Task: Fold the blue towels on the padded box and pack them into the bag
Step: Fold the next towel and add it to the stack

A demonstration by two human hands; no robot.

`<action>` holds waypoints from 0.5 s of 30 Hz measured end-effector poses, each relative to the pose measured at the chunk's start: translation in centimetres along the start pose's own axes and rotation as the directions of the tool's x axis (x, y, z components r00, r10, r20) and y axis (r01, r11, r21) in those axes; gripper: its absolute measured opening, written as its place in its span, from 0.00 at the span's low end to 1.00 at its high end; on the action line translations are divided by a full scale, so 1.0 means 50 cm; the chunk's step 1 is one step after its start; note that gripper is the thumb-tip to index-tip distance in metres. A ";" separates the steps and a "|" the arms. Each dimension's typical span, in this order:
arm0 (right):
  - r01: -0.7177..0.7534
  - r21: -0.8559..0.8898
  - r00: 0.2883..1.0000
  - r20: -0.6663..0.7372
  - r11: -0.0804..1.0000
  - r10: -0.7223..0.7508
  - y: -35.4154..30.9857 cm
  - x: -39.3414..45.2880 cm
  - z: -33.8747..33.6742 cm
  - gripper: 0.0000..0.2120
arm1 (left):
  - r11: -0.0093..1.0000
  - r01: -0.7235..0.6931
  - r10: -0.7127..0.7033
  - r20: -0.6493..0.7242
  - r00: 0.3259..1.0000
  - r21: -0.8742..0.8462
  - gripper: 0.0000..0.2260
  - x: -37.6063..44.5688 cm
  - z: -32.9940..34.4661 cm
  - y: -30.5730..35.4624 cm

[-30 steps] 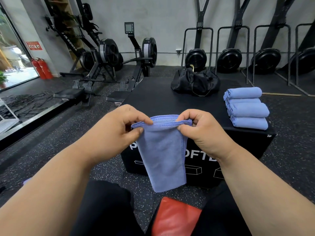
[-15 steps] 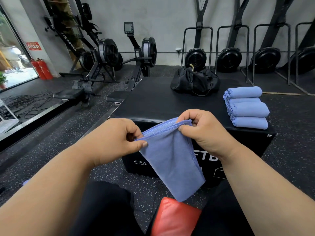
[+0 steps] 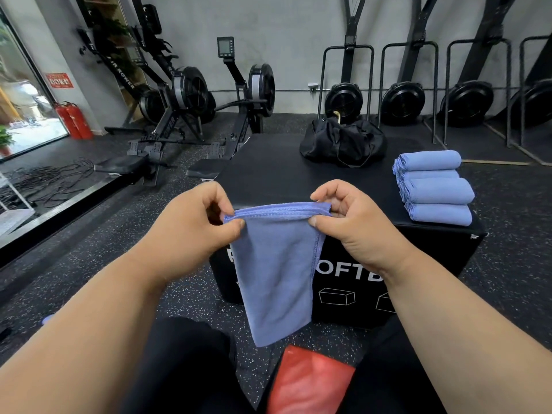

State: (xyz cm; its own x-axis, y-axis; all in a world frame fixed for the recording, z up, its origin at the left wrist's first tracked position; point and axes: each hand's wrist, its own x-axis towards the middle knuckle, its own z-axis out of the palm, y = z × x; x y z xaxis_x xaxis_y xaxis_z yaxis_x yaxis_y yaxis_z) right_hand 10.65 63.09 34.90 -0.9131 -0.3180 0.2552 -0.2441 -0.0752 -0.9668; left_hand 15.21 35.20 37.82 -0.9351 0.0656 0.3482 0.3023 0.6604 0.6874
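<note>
1. Two hands hold one blue towel [image 3: 276, 270] at the centre of the frame. The left hand [image 3: 191, 225] pinches the top left corner between thumb and curled fingers. The right hand [image 3: 352, 225] pinches the top right corner in the same way.
2. Step in hand, as judged: folding. The towel is already doubled; two stitched hems run together along the top edge between the hands. The rest hangs free in front of the padded box [image 3: 286, 177], clear of its top.
3. Next move, as judged: bring the hanging end up or lay the towel on the box top, then fold again to match the finished pieces. This calls for keeping both corners level so that the hems stay aligned.
4. Towel appearance: soft, limp cloth, plain blue, with a stitched border down the right side. The lower end hangs slightly towards the left and tapers to a rounded bottom edge.
5. Finished work: a stack of folded towels [image 3: 436, 186] lies at the centre right of the frame, on the right part of the box top. Four layers can be counted.
6. Packing has not begun, as judged. The black bag [image 3: 343, 141] sits at the far edge of the box, above centre in the frame, well apart from the stack.
</note>
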 end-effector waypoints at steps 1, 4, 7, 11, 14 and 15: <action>-0.003 0.018 1.000 -0.002 1.000 0.003 0.000 0.001 0.001 0.15 | 0.998 0.015 -0.014 0.015 1.000 -0.068 0.10 0.003 0.002 -0.006; -0.014 0.029 1.000 -0.005 0.999 0.015 0.001 0.004 0.006 0.15 | 0.980 0.074 -0.053 0.113 0.992 -0.186 0.15 0.009 0.007 -0.021; -0.020 0.015 1.000 0.012 1.000 0.020 0.005 0.004 0.013 0.15 | 0.985 0.101 -0.070 0.208 0.976 -0.143 0.19 0.009 0.012 -0.029; -0.047 0.004 0.997 0.056 0.999 0.046 0.009 0.007 0.023 0.15 | 0.995 0.057 -0.029 0.311 0.950 -0.080 0.18 0.012 0.023 -0.022; -0.061 -0.021 0.995 0.082 0.998 0.063 0.014 0.008 0.031 0.15 | 0.999 -0.004 0.019 0.304 0.953 -0.049 0.12 0.016 0.053 -0.004; -0.064 -0.031 0.994 0.084 0.997 0.066 0.016 0.008 0.032 0.15 | 0.998 0.000 0.017 0.301 0.954 -0.056 0.09 0.020 0.065 -0.002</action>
State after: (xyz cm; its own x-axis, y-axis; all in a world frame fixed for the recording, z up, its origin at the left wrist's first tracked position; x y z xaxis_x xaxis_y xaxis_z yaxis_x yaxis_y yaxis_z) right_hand 10.61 61.39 34.24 -0.8966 -0.4003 0.1893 -0.1957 -0.0252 -0.9803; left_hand 13.66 37.64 36.04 -0.9423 0.2985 0.1517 0.3119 0.6178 0.7218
